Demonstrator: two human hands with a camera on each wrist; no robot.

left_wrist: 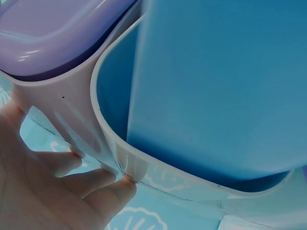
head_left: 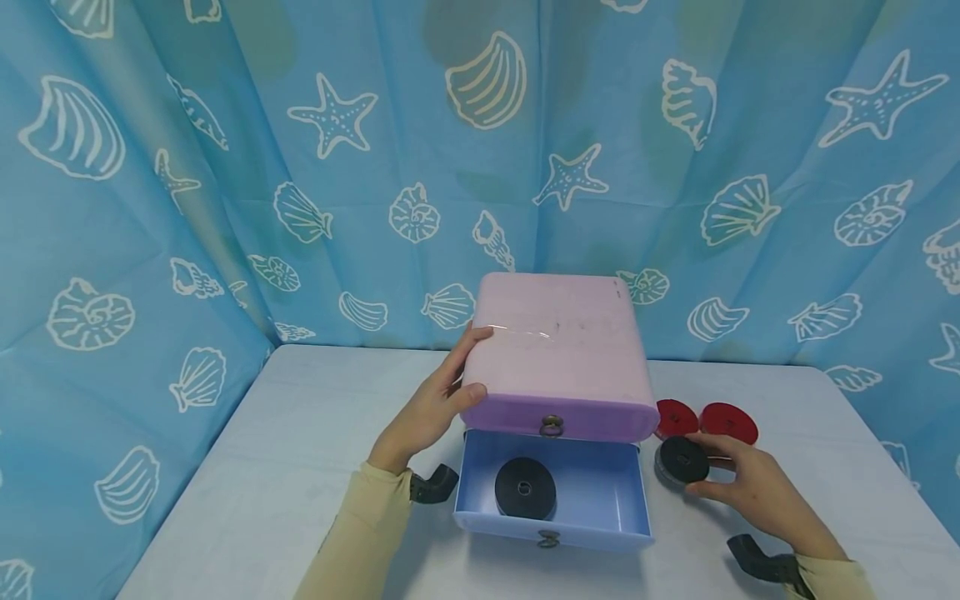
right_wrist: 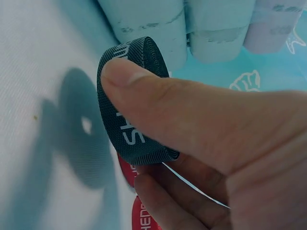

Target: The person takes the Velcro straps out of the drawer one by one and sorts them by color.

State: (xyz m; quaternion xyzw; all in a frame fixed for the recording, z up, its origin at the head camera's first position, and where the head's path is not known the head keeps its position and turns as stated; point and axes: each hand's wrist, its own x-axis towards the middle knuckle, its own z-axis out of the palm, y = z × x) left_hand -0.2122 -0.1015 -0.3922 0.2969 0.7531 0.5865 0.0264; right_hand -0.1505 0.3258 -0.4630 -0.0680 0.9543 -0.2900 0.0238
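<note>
A small drawer cabinet (head_left: 558,333) with a pink top stands on the table, its blue drawer (head_left: 600,492) pulled out. Inside that drawer lies a roll of black webbing (head_left: 517,500). My left hand (head_left: 427,408) rests against the cabinet's left side, thumb near the front corner; in the left wrist view its spread fingertips touch the side wall. To the right of the cabinet, my right hand (head_left: 765,487) pinches another roll of black webbing (right_wrist: 127,124) with white lettering, tilted up off the table. Two rolls of red webbing (head_left: 729,423) lie just behind it.
The purple drawer (head_left: 495,412) above the blue one is closed. A white cloth covers the table (head_left: 337,417). Behind it hangs a blue curtain (head_left: 420,125) with shells and starfish. Black camera mounts (head_left: 761,560) stick out at both wrists.
</note>
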